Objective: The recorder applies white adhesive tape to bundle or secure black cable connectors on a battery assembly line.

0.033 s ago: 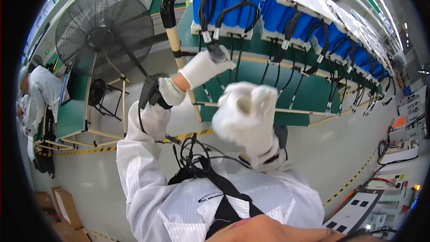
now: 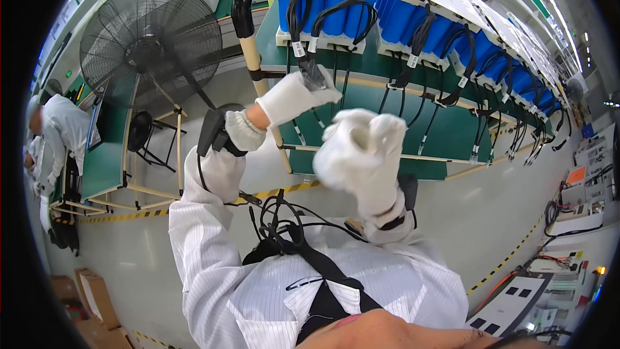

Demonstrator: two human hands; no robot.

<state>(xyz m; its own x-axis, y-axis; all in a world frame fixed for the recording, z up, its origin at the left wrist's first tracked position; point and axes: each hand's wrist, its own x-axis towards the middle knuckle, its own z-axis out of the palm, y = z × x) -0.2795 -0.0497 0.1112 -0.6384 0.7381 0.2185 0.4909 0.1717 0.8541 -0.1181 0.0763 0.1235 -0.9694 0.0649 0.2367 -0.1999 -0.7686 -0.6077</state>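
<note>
My left hand (image 2: pixel 289 100), in a white glove, is closed around a bundle of black cables (image 2: pixel 312 76) below the nearest battery pack. A shiny, film-like layer shows on the bundle at my fingers. The nearest pack (image 2: pixel 332 11) has blue cells between white plates, and labelled black cables hang from its front. My right hand (image 2: pixel 382 158), also white-gloved and smeared by motion, is raised to the right of my left, apart from the cables. Its fingers are curled round what looks like a white roll (image 2: pixel 345 155) with a hollow core; its exact kind is too blurred to tell.
More blue battery packs (image 2: pixel 478 52) line the green bench (image 2: pixel 381 116) to the right, their cables dangling over its edge. A pipe post (image 2: pixel 248 52) stands close to my left hand. Farther left are a large black fan (image 2: pixel 148 52), a stool (image 2: pixel 145 132) and another person (image 2: pixel 64 129).
My right hand has moved slightly up and to the right with the white roll. My left hand stays on the cable bundle, nearly still.
</note>
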